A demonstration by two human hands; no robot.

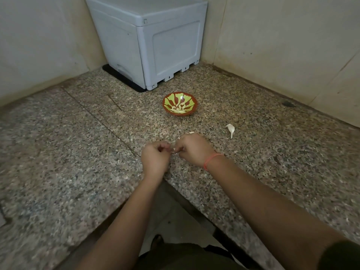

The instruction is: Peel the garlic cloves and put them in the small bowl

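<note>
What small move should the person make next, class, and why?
Probably strip the skin from the garlic clove pinched between the left hand and right hand: both grip it over the counter, little of it shows, and peeled cloves already lie in the small bowl.

There is just one camera. It sits on the person's head and looks forward and down. Both arms [126, 221] reach in from the bottom edge, and the left hand [154, 159] and right hand [194, 151] are close below it, near the middle. The desk [78, 152] fills most of the wide view. Farther off, at the top, is the corner where two walls [282, 36] meet, with a grey box [148, 39].
</note>
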